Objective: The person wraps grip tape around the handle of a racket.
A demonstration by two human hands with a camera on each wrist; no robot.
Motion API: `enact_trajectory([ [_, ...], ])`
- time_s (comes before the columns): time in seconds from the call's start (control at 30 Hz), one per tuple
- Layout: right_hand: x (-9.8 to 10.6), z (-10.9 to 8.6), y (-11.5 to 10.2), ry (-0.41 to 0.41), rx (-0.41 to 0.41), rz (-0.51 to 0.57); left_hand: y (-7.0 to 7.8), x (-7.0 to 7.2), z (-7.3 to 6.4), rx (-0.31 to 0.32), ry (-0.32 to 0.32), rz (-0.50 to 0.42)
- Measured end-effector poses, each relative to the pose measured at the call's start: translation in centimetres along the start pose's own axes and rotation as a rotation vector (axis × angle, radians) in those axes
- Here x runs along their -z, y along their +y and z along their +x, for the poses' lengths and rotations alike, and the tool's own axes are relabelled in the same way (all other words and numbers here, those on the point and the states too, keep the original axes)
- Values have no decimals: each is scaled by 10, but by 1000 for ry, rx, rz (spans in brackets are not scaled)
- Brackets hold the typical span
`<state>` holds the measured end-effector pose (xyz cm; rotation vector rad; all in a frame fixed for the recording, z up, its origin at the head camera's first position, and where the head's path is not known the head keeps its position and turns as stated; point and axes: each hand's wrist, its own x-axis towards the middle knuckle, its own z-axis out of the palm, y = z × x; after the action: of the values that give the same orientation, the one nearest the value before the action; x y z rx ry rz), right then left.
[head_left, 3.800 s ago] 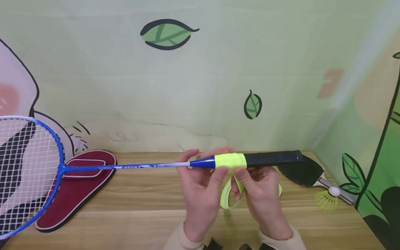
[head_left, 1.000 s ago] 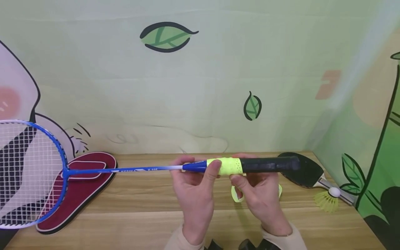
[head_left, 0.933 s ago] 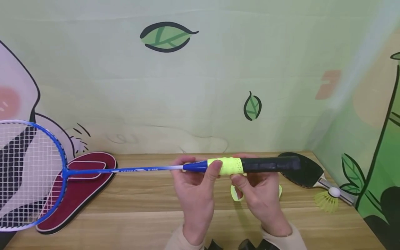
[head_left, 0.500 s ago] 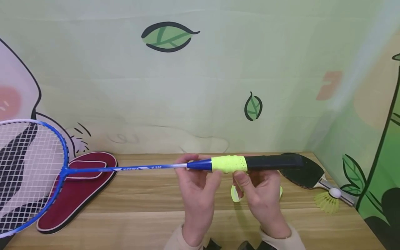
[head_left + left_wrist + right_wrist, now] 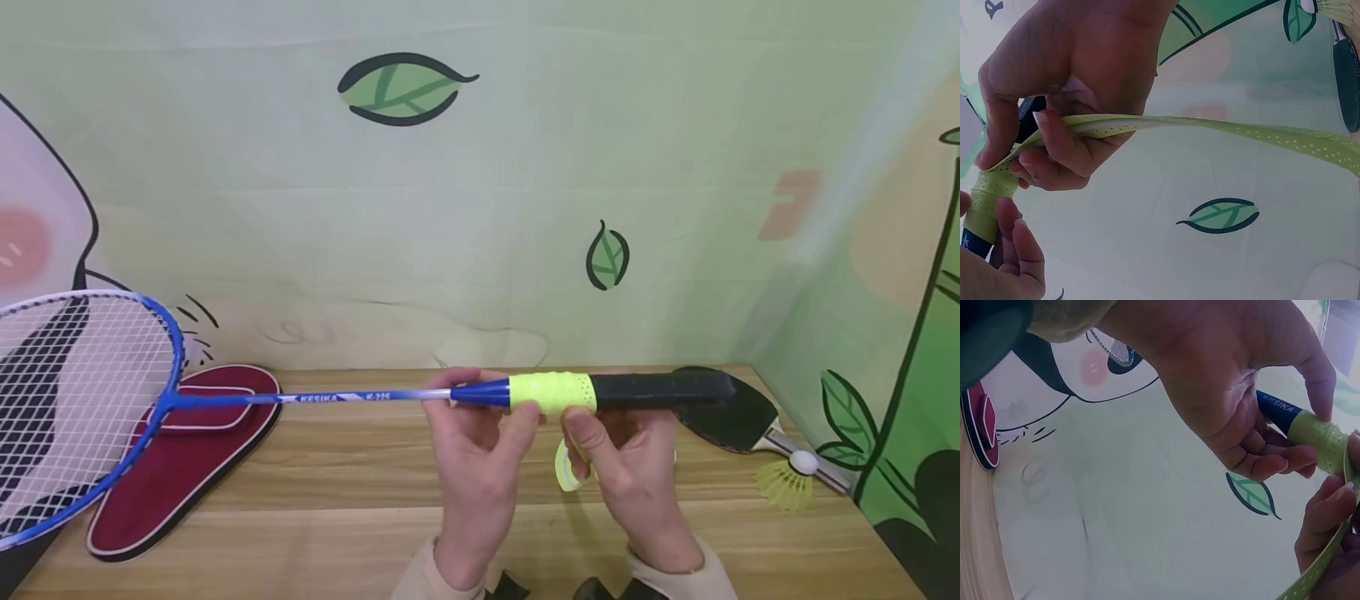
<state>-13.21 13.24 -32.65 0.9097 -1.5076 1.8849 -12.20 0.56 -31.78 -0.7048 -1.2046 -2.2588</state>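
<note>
A blue and white badminton racket [image 5: 322,399] is held level, its strung head at the left and its handle [image 5: 660,390] to the right. Bright yellow perforated overgrip tape [image 5: 551,390] is wound round the front part of the black handle. My left hand [image 5: 476,479] grips the racket around the blue cone and wrapped part, thumb on the tape's lower edge. My right hand [image 5: 633,475] pinches the tape where it leaves the handle. From it the loose strip [image 5: 1241,131] trails off in the left wrist view; in the head view it is mostly behind the hand.
A dark red paddle case [image 5: 180,487] lies on the wooden table [image 5: 337,533] at the left, partly behind the racket head. At the right lie a table tennis paddle [image 5: 727,417] and a yellow shuttlecock [image 5: 787,483]. A printed cloth backdrop [image 5: 480,208] stands behind.
The racket's head has tilted and shifted slightly right. My left thumb has slid from atop the wrap to its lower edge. The loose strip hangs shorter below the handle than several seconds ago.
</note>
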Motion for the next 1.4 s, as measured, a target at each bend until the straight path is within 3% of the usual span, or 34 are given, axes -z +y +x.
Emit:
enact_trajectory([
  [0.17, 1, 1, -2, -1, -15, 62, -2, 0, 0, 18, 6, 4],
  [0.27, -1, 1, -2, 22, -23, 156, -2, -2, 0, 5, -26, -35],
  [0.4, -3, 0, -3, 48, -60, 210, -5, -3, 2, -94, -127, -131],
  [0.5, -2, 0, -4, 34, -108, 137, -6, 0, 4, -158, -171, -158],
  [0.73, 1, -1, -9, -39, -242, -69, -8, 4, 6, -208, -95, -59],
  [1.1, -1, -3, -8, -36, -228, -134, -5, 0, 3, -149, -8, -38],
  [1.23, 0, -3, -5, -32, -185, -140, -5, 0, 3, -139, 11, -28],
  [1.4, 1, -2, 0, -26, -59, -113, -4, 0, 2, -109, 34, -22],
])
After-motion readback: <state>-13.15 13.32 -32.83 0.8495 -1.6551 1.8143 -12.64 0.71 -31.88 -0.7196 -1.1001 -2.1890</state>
